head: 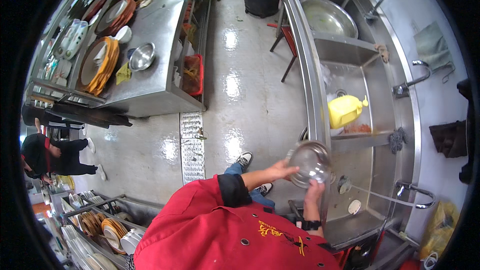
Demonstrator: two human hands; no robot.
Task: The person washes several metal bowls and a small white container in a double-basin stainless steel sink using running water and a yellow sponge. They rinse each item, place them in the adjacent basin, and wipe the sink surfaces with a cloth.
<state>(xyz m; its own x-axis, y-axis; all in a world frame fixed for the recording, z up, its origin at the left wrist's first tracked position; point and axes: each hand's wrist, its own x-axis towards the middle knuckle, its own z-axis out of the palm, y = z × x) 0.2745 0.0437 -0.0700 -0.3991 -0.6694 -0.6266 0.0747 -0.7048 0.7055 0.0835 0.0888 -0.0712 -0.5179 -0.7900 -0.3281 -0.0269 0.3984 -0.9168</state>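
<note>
In front of my red jacket, both hands hold a shiny round metal bowl [310,163], slightly blurred. My left hand [282,170] grips its left side, with fingers over the surface. My right hand [314,192], below a dark wristband, holds the near edge. The bowl is at the front rim of a stainless steel sink [323,120], on the side towards me; whether it touches the rim I cannot tell. A yellow plastic jug [345,111] lies on its side in the middle basin. In the nearest basin are a white round object [354,206] and a drain [344,185].
A large metal basin [330,17] sits in the far sink compartment. Curved faucets [412,78] line the wall side, with a steel scourer [397,139] on the ledge. Left are a steel counter [157,26] with plates, a dish rack [112,210] and another person [60,153]. A red stool [288,39] stands ahead.
</note>
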